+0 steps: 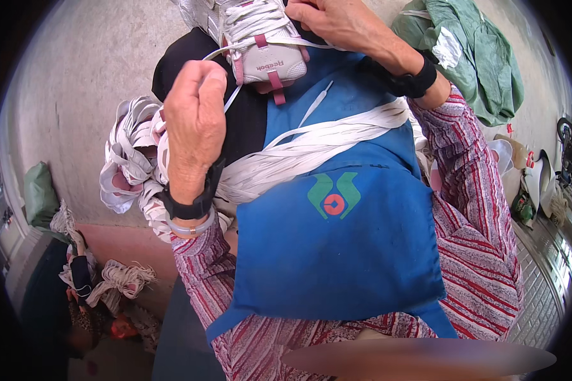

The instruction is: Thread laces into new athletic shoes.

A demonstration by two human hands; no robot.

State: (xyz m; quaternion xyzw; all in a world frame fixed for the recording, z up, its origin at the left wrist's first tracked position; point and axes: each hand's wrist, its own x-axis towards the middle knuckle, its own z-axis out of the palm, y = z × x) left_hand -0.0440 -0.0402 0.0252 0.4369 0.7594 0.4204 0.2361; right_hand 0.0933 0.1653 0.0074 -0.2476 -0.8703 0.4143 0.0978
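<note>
While both hands work at the top edge of view, bare concrete floor (76, 76) lies open to the left; the right is crowded by a green cloth heap (476, 57). White sneaker (260, 38) with pink tabs sits on the lap, long axis running up out of frame, heel end toward the body. Left hand (194, 120), fingers clamped together on a flat white lace (232, 98). Right hand (346, 25), fingers closed on the shoe's collar. Bundle of flat white laces (311, 146) crosses the blue apron (337, 254).
</note>
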